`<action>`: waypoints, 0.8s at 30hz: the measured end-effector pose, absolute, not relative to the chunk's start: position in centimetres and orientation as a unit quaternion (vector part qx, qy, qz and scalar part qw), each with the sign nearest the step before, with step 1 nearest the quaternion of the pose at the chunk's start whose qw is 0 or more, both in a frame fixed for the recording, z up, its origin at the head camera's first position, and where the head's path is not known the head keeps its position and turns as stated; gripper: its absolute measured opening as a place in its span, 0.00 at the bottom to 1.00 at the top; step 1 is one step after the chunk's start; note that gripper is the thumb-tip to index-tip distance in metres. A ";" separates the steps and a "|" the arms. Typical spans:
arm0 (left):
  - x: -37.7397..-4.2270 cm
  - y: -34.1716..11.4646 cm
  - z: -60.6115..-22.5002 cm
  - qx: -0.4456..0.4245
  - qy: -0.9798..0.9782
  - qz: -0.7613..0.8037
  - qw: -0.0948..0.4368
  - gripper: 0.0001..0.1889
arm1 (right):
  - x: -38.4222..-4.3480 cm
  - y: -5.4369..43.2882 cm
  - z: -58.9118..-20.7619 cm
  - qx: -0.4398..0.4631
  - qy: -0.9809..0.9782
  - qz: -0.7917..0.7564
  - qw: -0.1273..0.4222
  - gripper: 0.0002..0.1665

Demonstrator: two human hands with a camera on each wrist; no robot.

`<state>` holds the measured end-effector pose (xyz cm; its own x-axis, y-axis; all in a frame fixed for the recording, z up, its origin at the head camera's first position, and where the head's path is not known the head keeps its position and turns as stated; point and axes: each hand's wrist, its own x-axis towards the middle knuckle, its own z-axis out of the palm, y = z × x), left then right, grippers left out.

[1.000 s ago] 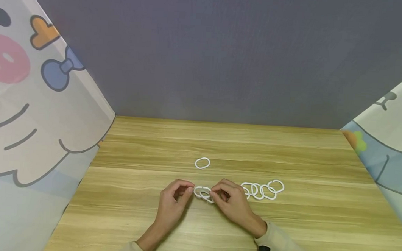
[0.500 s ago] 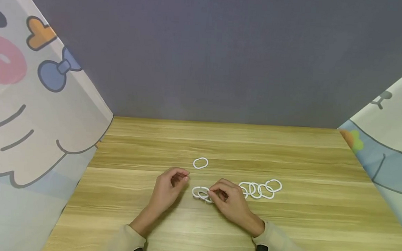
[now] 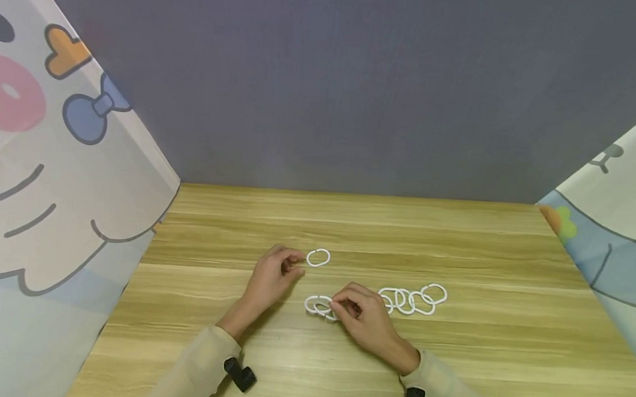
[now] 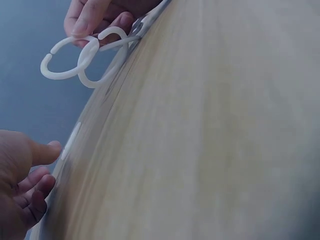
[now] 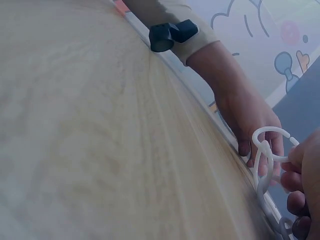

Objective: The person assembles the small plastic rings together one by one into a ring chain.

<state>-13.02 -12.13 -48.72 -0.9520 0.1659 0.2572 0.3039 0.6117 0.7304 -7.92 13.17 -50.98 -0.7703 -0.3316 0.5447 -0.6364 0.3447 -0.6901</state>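
Note:
Between thumb and finger my right hand pinches a white plastic chain link, an oval ring with a small gap. Other links hang from it, as the left wrist view shows. The chain passes under the hand, and more joined links lie on the table to its right. My left hand is further back, its thumb and fingers parted around nothing. Its fingertips are right beside a single loose white link lying flat on the table.
The wood-grain table ends at a grey upright panel behind. Cartoon-printed cloths flank it on both sides. Each wrist wears a small black camera, such as the one on the left sleeve.
My left hand has let go of the held link and moved back beside the loose one, its fingers parting. The right hand has stayed in place with its link.

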 end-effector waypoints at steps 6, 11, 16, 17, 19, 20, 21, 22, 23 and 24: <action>-13.6 -11.8 -48.9 -0.129 -0.907 -0.395 0.067 0.19 | -7.9 13.2 -51.0 0.301 -0.805 0.488 0.152 0.10; -13.7 -11.8 -49.2 -0.143 -0.914 -0.374 0.071 0.14 | -8.0 13.2 -51.0 0.305 -0.801 0.490 0.157 0.11; -13.4 -11.8 -49.5 -0.154 -0.911 -0.373 0.081 0.12 | -8.0 13.2 -51.0 0.307 -0.800 0.491 0.160 0.11; -13.4 -11.8 -49.6 -0.158 -0.910 -0.374 0.082 0.12 | -8.0 13.2 -51.0 0.307 -0.800 0.490 0.160 0.11; -13.3 -11.8 -49.6 -0.168 -0.909 -0.373 0.080 0.13 | -8.0 13.2 -51.0 0.308 -0.800 0.489 0.160 0.11; -13.2 -11.8 -49.6 -0.175 -0.908 -0.371 0.078 0.14 | -8.0 13.2 -51.0 0.308 -0.801 0.489 0.160 0.11; -13.2 -11.8 -49.6 -0.183 -0.909 -0.368 0.076 0.15 | -8.0 13.2 -51.0 0.308 -0.801 0.489 0.159 0.11; -13.2 -11.7 -49.6 -0.192 -0.910 -0.361 0.075 0.15 | -8.1 13.2 -51.0 0.308 -0.801 0.489 0.159 0.11; -13.2 -11.7 -49.5 -0.200 -0.911 -0.352 0.073 0.15 | -8.1 13.2 -51.0 0.308 -0.801 0.489 0.159 0.11; -13.3 -11.7 -49.5 -0.208 -0.913 -0.343 0.071 0.15 | -8.1 13.2 -51.0 0.308 -0.801 0.488 0.160 0.11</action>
